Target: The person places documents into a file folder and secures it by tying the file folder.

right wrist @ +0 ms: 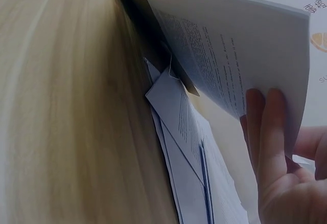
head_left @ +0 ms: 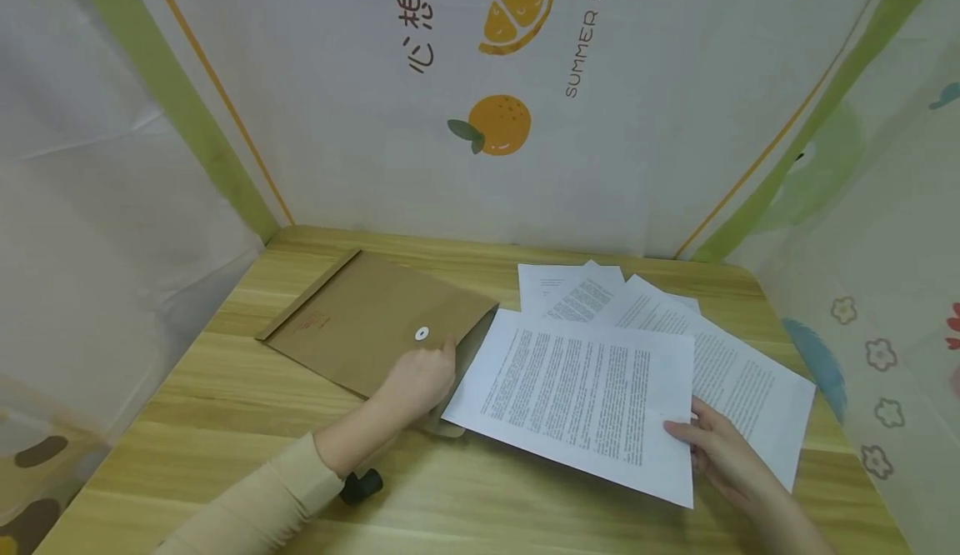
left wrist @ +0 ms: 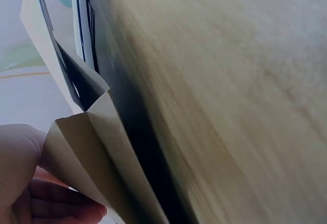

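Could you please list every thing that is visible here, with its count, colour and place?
Envelope: 1, brown, left part of table
Button: 1, white, on envelope
Held paper: sheet count unclear, white with dark print, at the envelope's mouth
Loose papers: several, white, table's right
Small object: 1, black, near left sleeve, partly hidden
Table: 1, yellowish wood, under everything
Back cloth: 1, white with orange-fruit prints, behind table
Side cloths: 2, pale, left and right
Left sleeve: 1, beige, left forearm
Left grip: 1, bare, at envelope's open edge
Right grip: 1, bare, holding paper's right edge
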A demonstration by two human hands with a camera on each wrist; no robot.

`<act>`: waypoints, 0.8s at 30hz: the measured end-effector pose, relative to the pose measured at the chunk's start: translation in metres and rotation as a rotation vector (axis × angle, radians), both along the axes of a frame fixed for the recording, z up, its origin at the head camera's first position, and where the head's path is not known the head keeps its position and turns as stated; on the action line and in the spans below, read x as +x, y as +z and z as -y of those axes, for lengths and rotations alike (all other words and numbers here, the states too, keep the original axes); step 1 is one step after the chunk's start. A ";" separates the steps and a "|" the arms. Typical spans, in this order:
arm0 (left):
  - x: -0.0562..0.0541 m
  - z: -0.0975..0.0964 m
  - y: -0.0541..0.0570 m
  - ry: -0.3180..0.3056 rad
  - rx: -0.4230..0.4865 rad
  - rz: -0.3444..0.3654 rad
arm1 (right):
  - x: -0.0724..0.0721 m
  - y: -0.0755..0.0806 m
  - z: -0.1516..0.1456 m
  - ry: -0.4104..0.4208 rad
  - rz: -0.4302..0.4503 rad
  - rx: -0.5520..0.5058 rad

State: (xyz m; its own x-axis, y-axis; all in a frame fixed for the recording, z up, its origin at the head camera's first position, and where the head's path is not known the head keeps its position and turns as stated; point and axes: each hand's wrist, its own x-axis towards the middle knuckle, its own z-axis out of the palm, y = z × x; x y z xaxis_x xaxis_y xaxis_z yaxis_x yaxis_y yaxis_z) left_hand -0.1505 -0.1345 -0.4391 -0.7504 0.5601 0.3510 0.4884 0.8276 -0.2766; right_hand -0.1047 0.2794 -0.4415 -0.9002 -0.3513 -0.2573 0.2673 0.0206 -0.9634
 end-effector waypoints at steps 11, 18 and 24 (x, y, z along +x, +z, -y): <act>-0.001 -0.001 0.003 0.036 0.010 0.035 | -0.004 0.004 0.009 -0.034 0.025 0.087; 0.000 -0.004 0.006 0.021 -0.012 0.139 | -0.013 0.002 0.023 -0.129 0.041 0.132; 0.001 -0.006 0.006 0.018 -0.022 0.139 | -0.018 -0.001 0.035 -0.126 0.034 0.111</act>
